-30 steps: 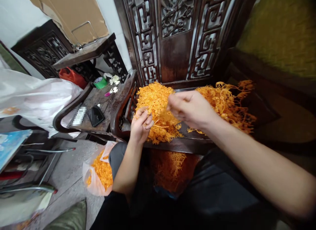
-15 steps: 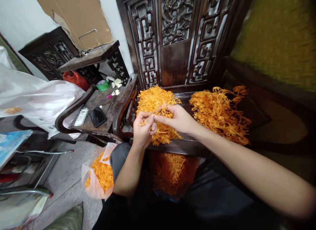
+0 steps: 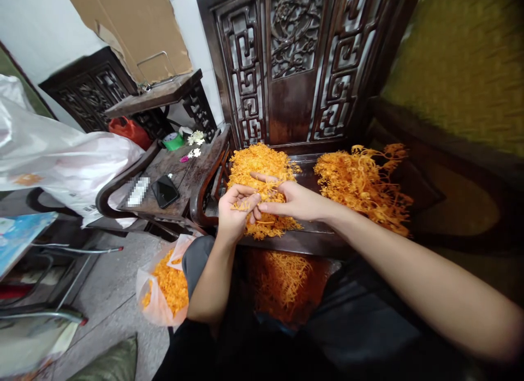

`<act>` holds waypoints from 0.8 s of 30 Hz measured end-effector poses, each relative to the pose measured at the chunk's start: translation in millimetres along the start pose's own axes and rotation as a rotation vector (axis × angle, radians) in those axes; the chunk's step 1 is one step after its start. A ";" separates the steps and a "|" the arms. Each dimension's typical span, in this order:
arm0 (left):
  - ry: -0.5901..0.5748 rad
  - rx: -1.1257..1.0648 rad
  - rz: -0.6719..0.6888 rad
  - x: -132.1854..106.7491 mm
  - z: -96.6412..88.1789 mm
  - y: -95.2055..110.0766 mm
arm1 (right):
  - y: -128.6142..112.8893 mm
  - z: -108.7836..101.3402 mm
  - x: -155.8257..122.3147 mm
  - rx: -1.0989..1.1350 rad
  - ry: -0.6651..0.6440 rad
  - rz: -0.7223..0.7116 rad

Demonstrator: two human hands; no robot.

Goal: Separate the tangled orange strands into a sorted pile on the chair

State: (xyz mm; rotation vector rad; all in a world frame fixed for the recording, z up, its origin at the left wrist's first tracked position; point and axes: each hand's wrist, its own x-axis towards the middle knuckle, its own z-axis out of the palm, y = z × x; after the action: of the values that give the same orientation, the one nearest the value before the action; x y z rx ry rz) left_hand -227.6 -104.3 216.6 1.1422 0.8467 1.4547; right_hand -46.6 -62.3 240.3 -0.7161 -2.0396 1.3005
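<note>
My left hand (image 3: 237,210) is closed in a pinch on a thin orange sprig (image 3: 240,206), part of which shows across its fingers. Close beside it is my right hand (image 3: 292,198), its index finger stretched out and its thumb apart, the thumb tip near the left fingertips. Whether a strand lies between the right fingers is hard to make out against the orange behind. Both hands are over a heap of frilly orange sprigs (image 3: 262,161) on the dark wooden seat (image 3: 305,228). To the right lies a second heap of longer-stemmed orange sprigs (image 3: 360,184).
A plastic bag (image 3: 143,299) of orange pieces stands on the floor at left. More orange stems (image 3: 286,274) lie below, between the knees. On the side table are a phone (image 3: 165,191), green tape (image 3: 173,141) and white flowers (image 3: 196,137). A carved chair back (image 3: 292,105) rises behind.
My right index finger has straightened and spread away from the thumb, and the right hand has opened slightly. My left hand stays pinched. The view has shifted a little.
</note>
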 end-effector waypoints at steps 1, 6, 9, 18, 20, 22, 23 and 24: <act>0.000 -0.016 -0.025 -0.3 0.6 1.5 | -0.1 -0.6 0.3 0.044 -0.030 0.019; 0.018 -0.053 -0.097 0.8 2.1 5.5 | 1.0 -1.8 1.7 0.010 0.071 0.004; 0.045 -0.005 -0.018 3.2 -0.9 1.9 | 0.6 0.2 0.4 -0.064 0.106 0.013; 0.105 -0.007 0.016 7.2 1.2 -3.9 | 0.2 7.3 3.4 -0.022 0.209 0.005; 0.120 -0.040 -0.018 8.3 2.6 -2.8 | -1.1 7.7 2.9 0.008 0.172 0.057; 0.141 -0.037 -0.017 9.4 2.5 -3.2 | -3.1 8.1 1.3 0.024 0.151 0.092; 0.151 -0.021 -0.006 9.8 1.9 -4.2 | -4.0 8.4 0.3 0.023 0.159 0.100; 0.154 0.001 0.007 10.0 1.2 -5.5 | -4.7 8.8 -0.7 0.014 0.181 0.105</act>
State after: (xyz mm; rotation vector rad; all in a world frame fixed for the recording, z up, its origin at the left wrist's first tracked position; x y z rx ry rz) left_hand -224.7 -93.5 213.9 1.0451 0.9505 1.5631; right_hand -53.1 -69.7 241.6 -0.9115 -1.8689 1.2578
